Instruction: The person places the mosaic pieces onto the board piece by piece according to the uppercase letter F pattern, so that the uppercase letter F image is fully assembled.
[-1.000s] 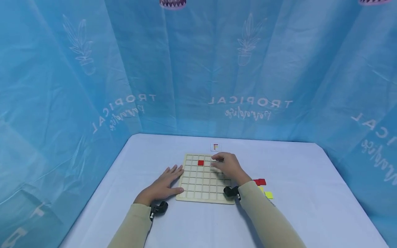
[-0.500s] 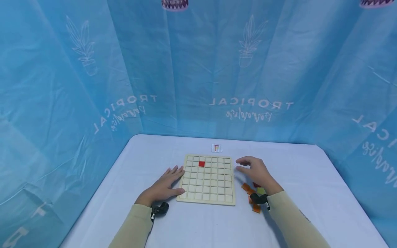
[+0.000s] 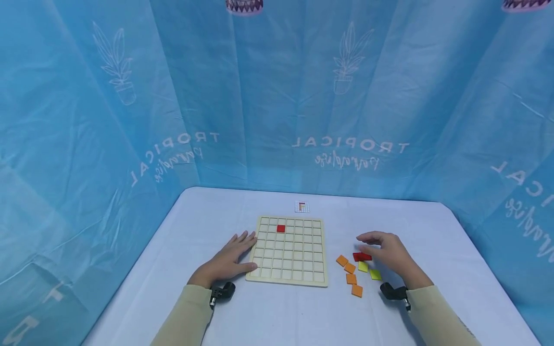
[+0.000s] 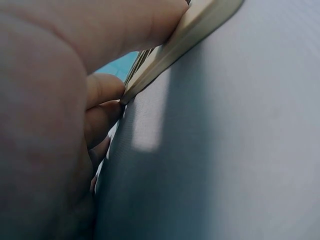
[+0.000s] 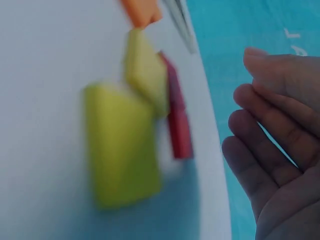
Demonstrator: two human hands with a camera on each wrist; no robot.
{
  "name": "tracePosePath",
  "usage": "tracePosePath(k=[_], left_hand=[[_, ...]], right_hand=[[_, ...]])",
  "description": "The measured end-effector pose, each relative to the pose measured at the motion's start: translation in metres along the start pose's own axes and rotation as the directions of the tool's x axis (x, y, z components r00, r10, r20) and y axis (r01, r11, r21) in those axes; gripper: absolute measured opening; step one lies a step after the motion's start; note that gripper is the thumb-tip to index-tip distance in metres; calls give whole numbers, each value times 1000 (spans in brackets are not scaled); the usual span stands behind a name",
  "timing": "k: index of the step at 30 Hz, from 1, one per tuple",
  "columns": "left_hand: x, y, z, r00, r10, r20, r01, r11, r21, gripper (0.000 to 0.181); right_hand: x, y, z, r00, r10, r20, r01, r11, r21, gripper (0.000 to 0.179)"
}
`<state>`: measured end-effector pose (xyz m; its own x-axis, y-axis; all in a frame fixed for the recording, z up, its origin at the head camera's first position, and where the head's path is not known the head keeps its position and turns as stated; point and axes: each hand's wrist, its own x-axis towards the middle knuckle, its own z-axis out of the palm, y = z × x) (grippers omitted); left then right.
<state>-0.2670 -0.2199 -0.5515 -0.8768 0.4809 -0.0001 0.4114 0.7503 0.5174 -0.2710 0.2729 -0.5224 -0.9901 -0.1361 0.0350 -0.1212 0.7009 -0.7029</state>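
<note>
A pale wooden grid board [image 3: 287,282] lies on the white table, with one red square tile [image 3: 281,228] in a cell of its second row from the back. My left hand [image 3: 229,258] lies flat with fingers spread, its fingertips and thumb at the board's left edge; in the left wrist view the thumb [image 4: 145,25] touches that edge. My right hand [image 3: 387,251] hovers by the loose tiles, fingers loosely bent and holding nothing. Close under it are red tiles [image 3: 359,256] and two yellow tiles [image 3: 362,266], large in the right wrist view, where the nearer yellow tile [image 5: 122,150] is blurred.
Several orange tiles [image 3: 351,278] lie in a line between the board and the yellow ones. Behind the board is a small printed pattern card [image 3: 302,206]. A blue printed curtain [image 3: 277,96] stands along the table's back and sides.
My right hand has moved from above the board rightward to the loose tiles, uncovering the board's right side and the orange tiles. The left hand stays at the board's edge.
</note>
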Motion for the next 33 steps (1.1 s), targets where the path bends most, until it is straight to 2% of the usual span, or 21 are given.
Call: tracePosePath(k=[4,6,11,19,24,30,33], left_hand=[[0,-2,-1,999,34,-3,-34,999,-14,87],[1,-3,-2,999,51,-5,-51,999,-19,87],[1,-4,-2,999,50,-8,-50,999,-15,88],[0,-5,-1,999,46,-11,-46,999,-6,87],[-1,-5,0,1000,20,-2,-20,1000,-2,88],[-1,-4,2,1000,22,-8,-22,1000,-11,89],[-1,-5,2,1000,23,-9,-23,1000,-8,88]], right_hand=[[-4,6,2,1000,0,30,0,1000,10,30],[-6,8,5,998,-32,49,31,999,13,32],[-5,7,11,994,-86,68,88,996,-29,31],[-5,4,17,997,-43,58,48,995,-89,31],[-7,2,20,998,-34,44,38,995,-97,30],[-11,2,21,999,37,25,-34,994,-102,30],[-10,3,22,999,44,23,-42,994,-97,30]])
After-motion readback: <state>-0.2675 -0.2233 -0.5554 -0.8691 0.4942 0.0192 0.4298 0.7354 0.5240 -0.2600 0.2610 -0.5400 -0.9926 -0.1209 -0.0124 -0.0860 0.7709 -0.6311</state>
